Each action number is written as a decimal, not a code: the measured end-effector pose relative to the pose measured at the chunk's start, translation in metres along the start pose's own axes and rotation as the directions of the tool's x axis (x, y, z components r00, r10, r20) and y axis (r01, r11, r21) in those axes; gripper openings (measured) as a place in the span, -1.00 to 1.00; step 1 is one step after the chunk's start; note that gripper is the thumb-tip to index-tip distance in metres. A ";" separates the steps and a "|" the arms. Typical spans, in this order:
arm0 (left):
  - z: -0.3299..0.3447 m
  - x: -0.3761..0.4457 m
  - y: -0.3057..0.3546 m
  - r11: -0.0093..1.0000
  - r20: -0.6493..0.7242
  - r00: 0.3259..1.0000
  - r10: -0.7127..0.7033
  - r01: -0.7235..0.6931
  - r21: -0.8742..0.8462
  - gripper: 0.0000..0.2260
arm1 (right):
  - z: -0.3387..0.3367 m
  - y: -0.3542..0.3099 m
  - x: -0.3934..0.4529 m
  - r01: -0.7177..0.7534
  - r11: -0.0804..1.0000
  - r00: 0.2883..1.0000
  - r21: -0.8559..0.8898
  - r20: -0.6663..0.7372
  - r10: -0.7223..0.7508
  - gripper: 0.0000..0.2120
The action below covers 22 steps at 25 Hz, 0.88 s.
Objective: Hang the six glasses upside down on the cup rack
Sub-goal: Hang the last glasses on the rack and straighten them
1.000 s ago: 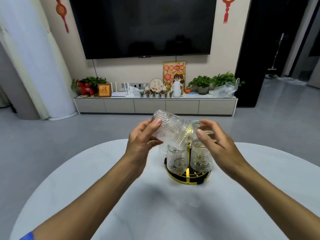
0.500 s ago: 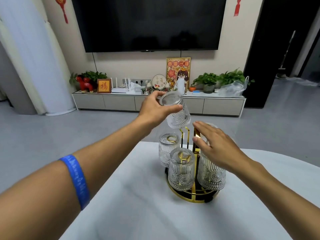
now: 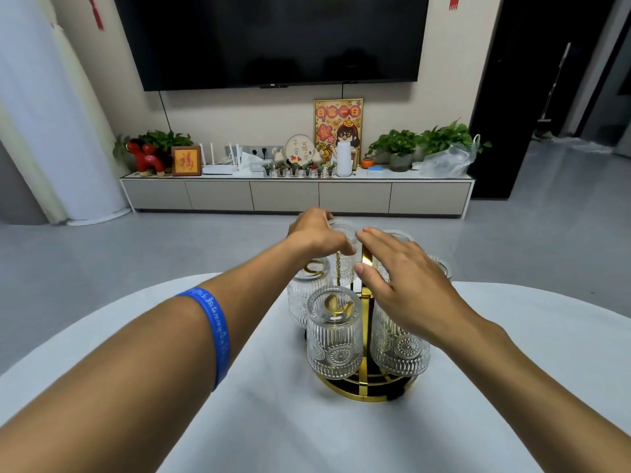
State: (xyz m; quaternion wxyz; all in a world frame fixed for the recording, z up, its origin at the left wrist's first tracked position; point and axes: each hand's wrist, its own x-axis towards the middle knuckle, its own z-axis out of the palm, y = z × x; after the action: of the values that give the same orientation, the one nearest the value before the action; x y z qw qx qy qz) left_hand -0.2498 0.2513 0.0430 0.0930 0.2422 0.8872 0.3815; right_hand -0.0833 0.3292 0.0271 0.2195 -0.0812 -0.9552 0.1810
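A gold wire cup rack stands on the white table. Several ribbed clear glasses hang upside down on it: one at the front, one at the front right, one at the left, and one at the far right is partly hidden. My left hand is shut on the base of another upside-down glass, held low over a gold prong at the back of the rack. My right hand hovers flat over the rack's right side, fingers spread, holding nothing.
The round table's far edge lies just behind the rack. A blue wristband is on my left forearm. Beyond the grey floor stand a low TV cabinet with plants and ornaments, and a wall-mounted TV.
My left hand has brought the glass down from above the rack onto a back prong. My right hand has stayed over the right side. The camera has come closer to the rack.
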 end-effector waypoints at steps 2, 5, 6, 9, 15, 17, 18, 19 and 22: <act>0.006 0.003 -0.005 0.999 0.003 1.000 -0.017 0.017 0.042 -0.30 | -0.001 0.002 0.002 -0.004 1.000 1.000 -0.005 0.007 0.004 -0.49; 0.008 0.006 -0.008 0.998 0.015 1.000 -0.016 0.015 0.066 -0.31 | -0.001 0.002 0.003 0.007 1.000 1.000 -0.017 0.009 -0.007 -0.49; 0.007 0.006 -0.008 0.997 0.030 0.999 -0.015 0.013 0.075 -0.30 | -0.001 0.001 0.003 0.006 1.000 1.000 -0.023 0.007 -0.006 -0.49; 0.001 0.004 -0.005 0.996 0.120 0.992 -0.026 0.015 0.093 -0.27 | -0.001 0.001 0.003 0.002 0.999 1.000 -0.032 0.018 -0.002 -0.49; -0.027 -0.040 -0.029 0.948 0.066 0.988 0.138 -0.152 0.281 -0.28 | -0.008 0.017 -0.033 -0.042 0.999 0.995 0.030 -0.094 0.045 -0.54; -0.033 -0.053 -0.041 0.938 0.081 0.979 0.187 -0.203 0.283 -0.37 | -0.007 0.018 -0.051 -0.034 0.995 0.993 -0.098 -0.113 0.023 -0.58; -0.034 -0.056 -0.044 0.938 0.082 0.977 0.195 -0.210 0.277 -0.41 | -0.006 0.018 -0.056 -0.021 0.984 0.997 -0.179 -0.075 0.008 -0.56; -0.035 -0.057 -0.045 0.938 0.078 0.977 0.197 -0.211 0.276 -0.42 | -0.006 0.016 -0.057 -0.011 0.972 1.000 -0.236 -0.030 0.004 -0.53; -0.034 -0.057 -0.046 0.926 0.074 0.977 0.200 -0.213 0.311 -0.44 | -0.009 0.013 -0.052 -0.027 0.951 0.999 -0.308 0.009 0.031 -0.51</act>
State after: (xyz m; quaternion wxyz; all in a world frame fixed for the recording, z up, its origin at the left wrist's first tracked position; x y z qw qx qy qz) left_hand -0.2292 0.1741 0.0319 0.0303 0.3538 0.9044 0.2367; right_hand -0.0316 0.3318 0.0092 0.1951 -0.1273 -0.9719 0.0337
